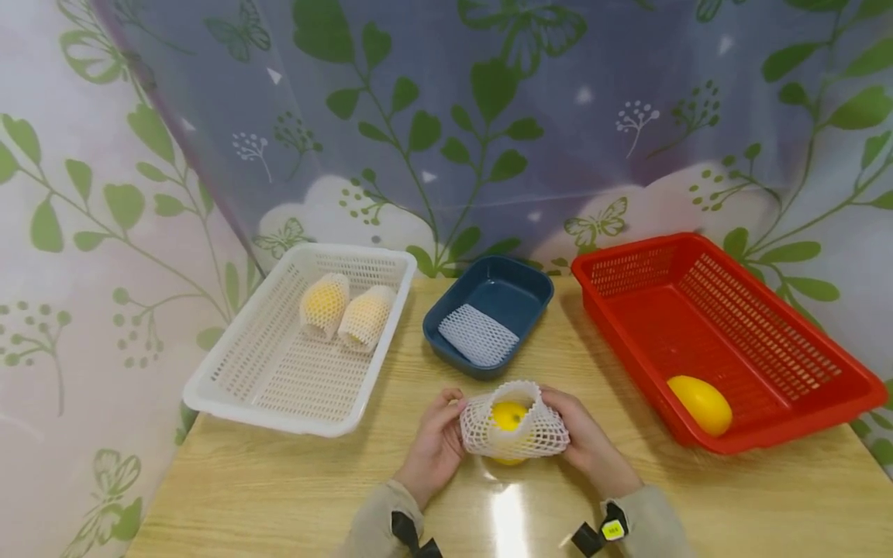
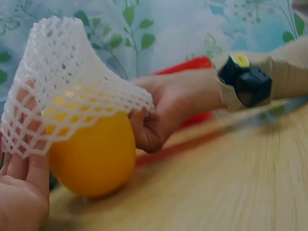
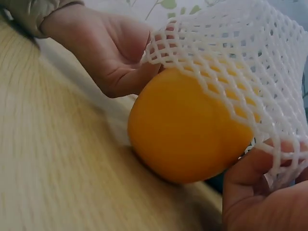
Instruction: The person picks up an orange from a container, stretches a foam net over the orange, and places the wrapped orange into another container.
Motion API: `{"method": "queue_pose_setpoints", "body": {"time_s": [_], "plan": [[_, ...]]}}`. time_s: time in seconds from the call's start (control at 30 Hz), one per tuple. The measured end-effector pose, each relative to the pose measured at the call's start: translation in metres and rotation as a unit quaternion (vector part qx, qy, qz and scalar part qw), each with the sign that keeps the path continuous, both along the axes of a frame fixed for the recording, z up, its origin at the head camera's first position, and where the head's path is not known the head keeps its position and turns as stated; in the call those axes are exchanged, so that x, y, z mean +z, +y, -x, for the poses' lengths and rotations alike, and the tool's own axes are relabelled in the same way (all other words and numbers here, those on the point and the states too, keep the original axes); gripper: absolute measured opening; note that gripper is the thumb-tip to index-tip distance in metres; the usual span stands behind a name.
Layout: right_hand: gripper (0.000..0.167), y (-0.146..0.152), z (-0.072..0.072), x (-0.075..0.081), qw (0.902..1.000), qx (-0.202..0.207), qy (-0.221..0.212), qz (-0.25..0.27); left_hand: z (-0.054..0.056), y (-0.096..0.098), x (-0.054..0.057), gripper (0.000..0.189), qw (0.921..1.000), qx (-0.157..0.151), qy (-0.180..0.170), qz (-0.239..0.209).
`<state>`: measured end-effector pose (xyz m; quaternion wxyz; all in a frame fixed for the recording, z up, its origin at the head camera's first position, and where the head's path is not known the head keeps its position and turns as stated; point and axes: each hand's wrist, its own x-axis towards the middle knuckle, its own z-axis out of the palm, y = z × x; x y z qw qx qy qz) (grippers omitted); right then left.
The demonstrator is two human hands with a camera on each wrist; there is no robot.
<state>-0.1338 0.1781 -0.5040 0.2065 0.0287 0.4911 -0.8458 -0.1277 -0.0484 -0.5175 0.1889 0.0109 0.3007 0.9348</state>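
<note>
A white foam fruit net (image 1: pixel 474 426) is stretched wide over the upper part of a smooth yellow fruit (image 2: pixel 96 159), probably a mango. The fruit stands on the table, and its lower part shows below the net's edge. My left hand (image 1: pixel 438 443) holds the net's left side; in the left wrist view, some of its fingers show through the mesh. On the opposite side my right hand (image 1: pixel 584 440) grips the net's rim, thumb and fingers curled at it. Through the net's raised upper opening, the fruit's top is visible in the head view.
A white basket (image 1: pixel 293 422) at the left holds two net-wrapped yellow fruits (image 1: pixel 325 304). Behind my hands, a dark blue tray (image 1: pixel 502 283) contains a flat foam net (image 1: pixel 478 335). One bare yellow fruit (image 1: pixel 703 404) lies in the red basket (image 1: pixel 698 325) at the right.
</note>
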Motion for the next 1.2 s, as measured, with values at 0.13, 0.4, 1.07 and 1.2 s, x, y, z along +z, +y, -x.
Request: {"method": "queue_pose_setpoints", "body": {"time_s": [0.13, 0.4, 1.07, 1.2], "plan": [[0.028, -0.002, 0.002, -0.005, 0.9976, -0.035, -0.014, -0.058, 0.002, 0.003, -0.006, 0.007, 0.9995, -0.01, -0.009, 0.028], [0.018, -0.019, 0.006, -0.005, 0.9783, -0.121, 0.008, -0.168, 0.005, 0.009, -0.006, 0.008, 0.992, 0.029, -0.018, 0.122], [0.017, -0.031, -0.006, -0.013, 0.932, -0.186, 0.088, -0.298, -0.009, 0.025, -0.015, 0.011, 0.8211, 0.199, 0.165, 0.509], [0.017, -0.032, -0.007, -0.014, 0.9318, -0.191, 0.085, -0.297, -0.012, 0.023, -0.014, 0.013, 0.7946, 0.22, 0.196, 0.531]]}}
